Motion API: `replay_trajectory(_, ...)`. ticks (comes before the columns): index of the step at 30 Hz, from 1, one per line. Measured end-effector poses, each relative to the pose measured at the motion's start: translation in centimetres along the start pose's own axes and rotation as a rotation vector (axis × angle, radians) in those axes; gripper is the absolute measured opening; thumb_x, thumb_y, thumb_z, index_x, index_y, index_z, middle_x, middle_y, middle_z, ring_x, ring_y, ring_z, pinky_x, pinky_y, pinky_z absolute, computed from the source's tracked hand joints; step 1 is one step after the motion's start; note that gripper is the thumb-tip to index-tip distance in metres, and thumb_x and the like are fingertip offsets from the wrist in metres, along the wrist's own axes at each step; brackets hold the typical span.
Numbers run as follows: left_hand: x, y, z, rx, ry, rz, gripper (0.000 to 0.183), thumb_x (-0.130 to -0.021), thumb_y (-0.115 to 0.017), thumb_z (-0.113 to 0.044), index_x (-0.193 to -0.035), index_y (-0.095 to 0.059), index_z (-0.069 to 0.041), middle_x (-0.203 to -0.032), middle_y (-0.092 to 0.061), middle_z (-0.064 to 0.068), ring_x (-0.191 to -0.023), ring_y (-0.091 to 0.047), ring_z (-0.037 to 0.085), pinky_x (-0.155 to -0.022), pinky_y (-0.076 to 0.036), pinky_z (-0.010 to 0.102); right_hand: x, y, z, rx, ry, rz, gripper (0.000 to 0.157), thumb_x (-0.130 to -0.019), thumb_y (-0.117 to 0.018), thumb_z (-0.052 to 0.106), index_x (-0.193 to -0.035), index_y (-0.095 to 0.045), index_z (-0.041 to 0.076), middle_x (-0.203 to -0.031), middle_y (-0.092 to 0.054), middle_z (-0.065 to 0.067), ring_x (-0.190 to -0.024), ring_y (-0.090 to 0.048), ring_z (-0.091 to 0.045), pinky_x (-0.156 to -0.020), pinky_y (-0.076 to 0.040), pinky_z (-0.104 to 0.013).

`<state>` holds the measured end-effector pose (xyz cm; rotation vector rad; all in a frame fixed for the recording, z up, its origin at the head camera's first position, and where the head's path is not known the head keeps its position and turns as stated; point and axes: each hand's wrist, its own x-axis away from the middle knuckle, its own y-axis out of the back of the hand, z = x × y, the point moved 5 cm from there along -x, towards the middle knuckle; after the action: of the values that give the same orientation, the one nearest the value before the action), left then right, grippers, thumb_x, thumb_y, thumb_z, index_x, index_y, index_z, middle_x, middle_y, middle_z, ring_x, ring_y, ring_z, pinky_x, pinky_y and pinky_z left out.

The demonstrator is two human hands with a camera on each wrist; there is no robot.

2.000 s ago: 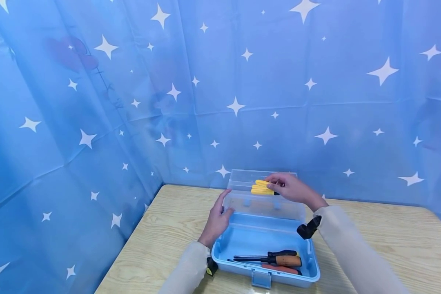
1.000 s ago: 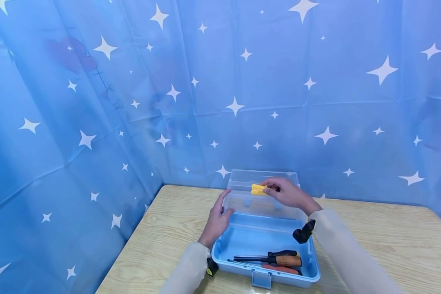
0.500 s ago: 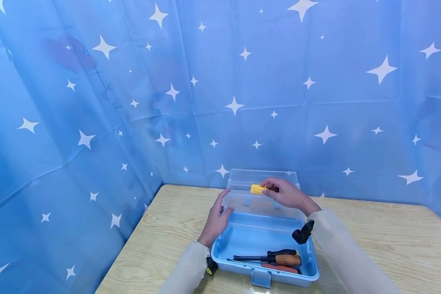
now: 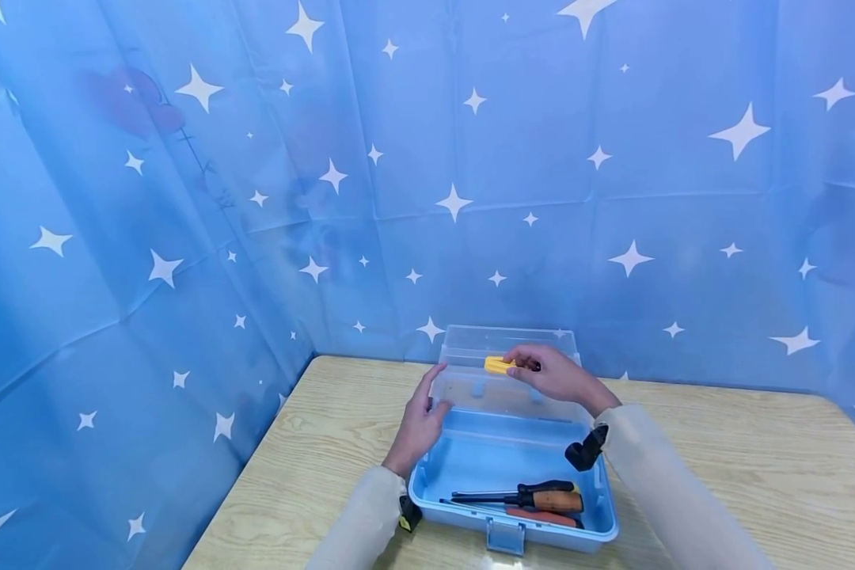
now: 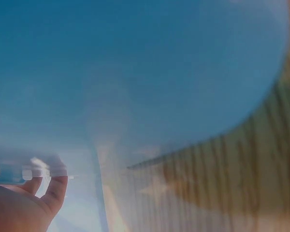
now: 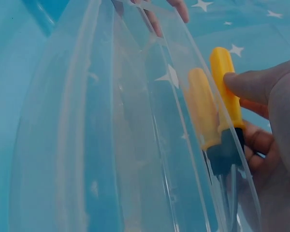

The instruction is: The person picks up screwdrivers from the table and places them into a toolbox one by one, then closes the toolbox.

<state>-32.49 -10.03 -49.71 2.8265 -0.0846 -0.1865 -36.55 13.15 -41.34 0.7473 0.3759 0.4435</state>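
Observation:
My right hand (image 4: 556,374) pinches a yellow-handled screwdriver (image 4: 497,365) by its handle, over the raised clear lid (image 4: 463,389) of a light blue toolbox (image 4: 459,467). In the right wrist view the yellow handle (image 6: 224,82) stands against the lid, metal shaft downward. A second, duller yellow shape (image 6: 202,104) shows through the plastic; whether it is another screwdriver or a reflection, I cannot tell. My left hand (image 4: 416,427) holds the lid's left edge, thumb toward the box; its fingers (image 5: 57,191) appear partly behind clear plastic.
In the toolbox lie a black-handled screwdriver (image 4: 545,488), an orange-handled one (image 4: 557,502) and a red-handled tool (image 4: 541,517). A latch (image 4: 505,538) hangs from the box front. The wooden table (image 4: 328,443) meets a starred blue curtain (image 4: 399,198) behind the lid.
My right hand has come slightly left and down, and the yellow handles, first fanned apart, now appear as one shorter shape. The left hand keeps its place on the lid.

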Motion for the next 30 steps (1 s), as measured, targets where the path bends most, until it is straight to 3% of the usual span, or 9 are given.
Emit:
replay_trajectory(20, -0.07, -0.14, -0.08, -0.003, -0.006, 0.000, 0.055, -0.103, -0.049, -0.024, -0.146, -0.033, -0.055, -0.156, -0.034, -0.015, -0.140, -0.043, 0.025, -0.110, -0.037, 0.061, -0.04, 0.11, -0.27, -0.020, -0.002, 0.009, 0.021, -0.098, -0.063, 0.021, -0.115, -0.068, 0.010, -0.095, -0.062, -0.003, -0.082, -0.052, -0.020, -0.073, -0.046, -0.033)
replay_trajectory(30, 0.02, -0.05, -0.16, -0.016, 0.000, -0.002, 0.055, -0.103, -0.049, -0.024, -0.146, -0.032, -0.055, -0.155, -0.037, -0.014, -0.133, -0.051, 0.024, -0.106, -0.043, 0.058, -0.11, 0.03, -0.37, -0.029, -0.025, 0.002, 0.019, -0.095, -0.066, 0.019, -0.113, -0.068, 0.011, -0.093, -0.062, -0.003, -0.081, -0.052, -0.020, -0.072, -0.046, -0.032)
